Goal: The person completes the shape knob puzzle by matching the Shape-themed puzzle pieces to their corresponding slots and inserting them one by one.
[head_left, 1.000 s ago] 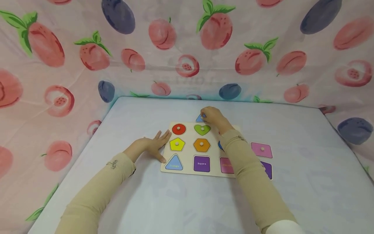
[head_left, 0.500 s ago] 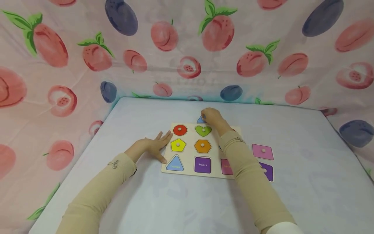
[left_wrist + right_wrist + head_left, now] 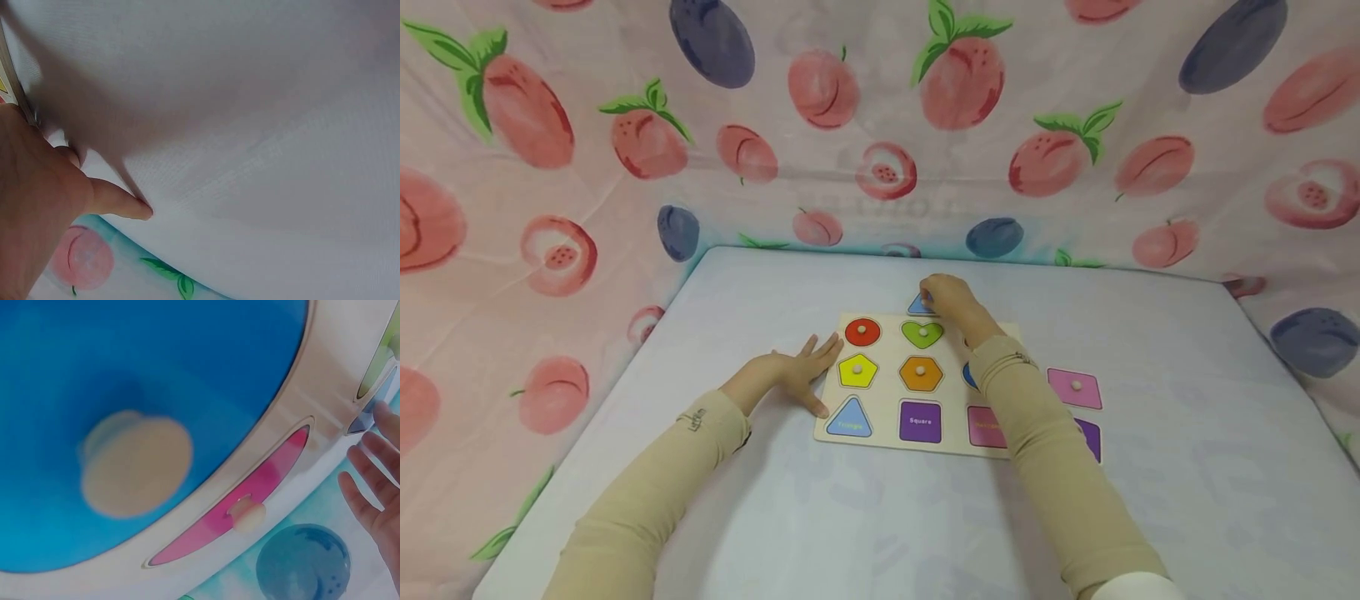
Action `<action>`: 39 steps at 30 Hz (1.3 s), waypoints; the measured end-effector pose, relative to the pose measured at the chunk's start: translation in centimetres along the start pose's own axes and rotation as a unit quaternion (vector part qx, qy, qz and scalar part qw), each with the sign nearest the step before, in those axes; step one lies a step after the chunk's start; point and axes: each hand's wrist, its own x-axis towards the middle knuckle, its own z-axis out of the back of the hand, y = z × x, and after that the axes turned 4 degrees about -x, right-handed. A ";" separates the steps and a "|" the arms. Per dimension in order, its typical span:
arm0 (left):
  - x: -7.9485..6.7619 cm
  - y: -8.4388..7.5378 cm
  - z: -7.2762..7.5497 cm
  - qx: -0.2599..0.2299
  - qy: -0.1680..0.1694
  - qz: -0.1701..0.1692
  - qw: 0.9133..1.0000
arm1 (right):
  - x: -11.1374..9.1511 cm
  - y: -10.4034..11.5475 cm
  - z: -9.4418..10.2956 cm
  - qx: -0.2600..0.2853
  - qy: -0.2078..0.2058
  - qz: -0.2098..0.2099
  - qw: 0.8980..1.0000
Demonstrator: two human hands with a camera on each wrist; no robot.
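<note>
In the head view, a wooden knob puzzle board (image 3: 883,433) lies on the table. My right hand (image 3: 953,302) pinches a light blue triangle piece (image 3: 916,308) just past the board's far edge; its fingers hide the knob. Fingers spread, my left hand (image 3: 797,375) rests at the board's left edge. On the board sit a red circle (image 3: 853,337), a green heart (image 3: 913,335), a yellow pentagon (image 3: 848,375) and an orange hexagon (image 3: 912,379). The front row shows printed Triangle (image 3: 850,412), Square (image 3: 920,429) and pink rectangle spaces without knobs. My right forearm covers the board's right side.
Right of the board lie a pink rectangle piece (image 3: 1063,392) and a purple square piece (image 3: 1093,437), the latter partly behind my right sleeve (image 3: 1048,450). A fruit-patterned cloth (image 3: 880,100) stands up behind and to the left of the white table (image 3: 820,525).
</note>
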 end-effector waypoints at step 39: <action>-0.1 -0.1 0.0 -0.004 0.002 -0.002 1.000 | -2.5 0.8 1.2 -0.005 -0.027 0.045 0.999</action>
